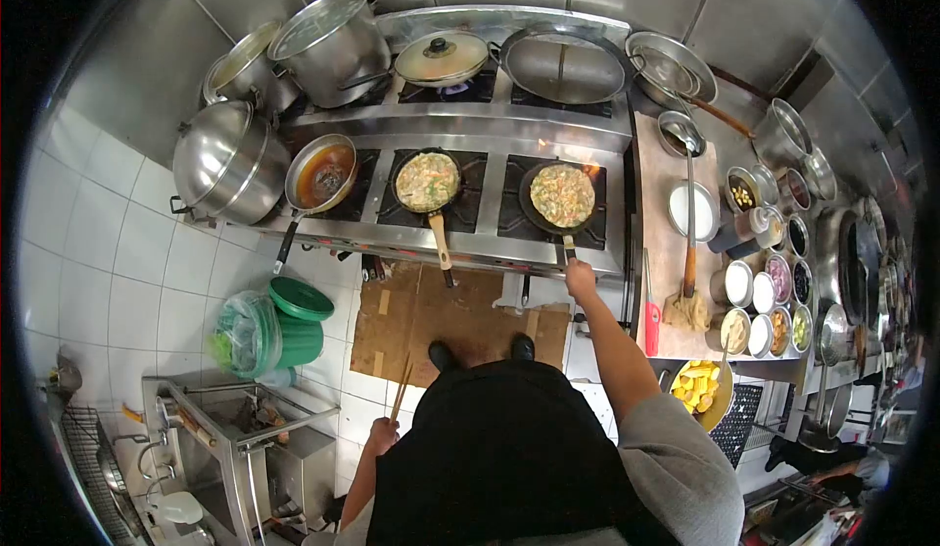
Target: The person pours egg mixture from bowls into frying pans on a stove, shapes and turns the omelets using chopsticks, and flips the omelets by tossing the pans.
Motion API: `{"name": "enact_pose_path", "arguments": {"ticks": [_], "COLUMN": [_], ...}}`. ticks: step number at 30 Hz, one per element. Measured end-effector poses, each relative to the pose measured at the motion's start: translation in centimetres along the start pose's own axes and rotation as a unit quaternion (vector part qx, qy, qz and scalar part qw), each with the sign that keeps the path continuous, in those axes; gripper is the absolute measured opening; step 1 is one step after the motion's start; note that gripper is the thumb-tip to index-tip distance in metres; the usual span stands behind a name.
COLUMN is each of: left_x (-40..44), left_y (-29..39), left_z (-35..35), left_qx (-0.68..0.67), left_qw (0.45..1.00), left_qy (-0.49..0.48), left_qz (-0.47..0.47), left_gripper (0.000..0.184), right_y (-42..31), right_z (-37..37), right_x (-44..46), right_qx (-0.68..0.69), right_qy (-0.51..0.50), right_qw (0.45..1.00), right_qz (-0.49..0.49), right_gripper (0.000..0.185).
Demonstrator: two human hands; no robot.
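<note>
Right hand had its fingers wrapped around the handle of a frying pan; pan sat on a burner just beyond those fingers, chunky omelette-like mix inside (flame showing at its far rim). Left hand gripped long chopsticks, tips pointing forward of the fingers, well apart from the pans. Wooden-handled pan, similarly filled, sat left of the right fingers; red gas lighter lay to their right.
</note>
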State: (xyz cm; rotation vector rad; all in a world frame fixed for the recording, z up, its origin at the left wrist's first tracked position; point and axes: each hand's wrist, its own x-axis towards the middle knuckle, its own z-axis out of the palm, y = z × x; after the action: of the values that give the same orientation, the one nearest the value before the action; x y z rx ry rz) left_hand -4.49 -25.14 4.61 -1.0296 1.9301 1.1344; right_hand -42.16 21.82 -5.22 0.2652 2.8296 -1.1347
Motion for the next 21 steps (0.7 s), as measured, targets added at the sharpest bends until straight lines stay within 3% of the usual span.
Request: {"name": "enact_pose_path", "arguments": {"ticks": [3, 5, 8, 10, 14, 18, 19, 21], "left_x": [-0.8, -1.1, -1.1, -1.3, -0.9, 0.8, 2.1, 5.0], "left_y": [1.4, 1.2, 1.4, 1.8, 1.9, -0.9, -2.8, -6.3], "left_z": [-0.1, -0.2, -0.3, -0.3, -0.7, -0.1, -0.3, -1.0], "left_qx": [0.0, 0.004, -0.001, 0.007, -0.01, -0.027, 0.088, 0.309], "left_qw": [1.0, 1.0, 1.0, 1.0, 1.0, 0.999, 0.99, 0.911], "left_qy": [0.01, 0.011, 0.008, 0.008, 0.024, 0.029, 0.031, 0.036], "left_qz": [-0.021, -0.017, 0.004, 0.007, -0.017, 0.016, 0.102, 0.269], "left_gripper": [0.017, 0.017, 0.016, 0.015, 0.014, 0.015, 0.016, 0.019], "right_y": [4.0, 3.0, 0.3, -0.1, 0.1, -0.2, -2.0, -1.2], "right_z": [0.2, 0.3, 0.9, 0.7, -2.2, 0.6, -0.2, -0.3], "right_x": [0.9, 0.7, 1.3, 0.7, 0.0, 1.2, 0.3, 0.1], "right_qx": [-0.061, -0.017, 0.05, 0.037, -0.085, -0.102, -0.138, -0.14], "right_qy": [0.015, 0.01, -0.006, -0.003, -0.054, 0.001, -0.014, -0.031], "right_qw": [0.996, 0.999, 0.991, 0.992, 0.995, 0.995, 0.99, 0.989], "right_qz": [-0.07, -0.034, 0.124, 0.121, 0.007, 0.009, 0.003, -0.034], "right_gripper": [0.049, 0.049, 0.049, 0.049, 0.044, 0.036, 0.028, 0.028]}}
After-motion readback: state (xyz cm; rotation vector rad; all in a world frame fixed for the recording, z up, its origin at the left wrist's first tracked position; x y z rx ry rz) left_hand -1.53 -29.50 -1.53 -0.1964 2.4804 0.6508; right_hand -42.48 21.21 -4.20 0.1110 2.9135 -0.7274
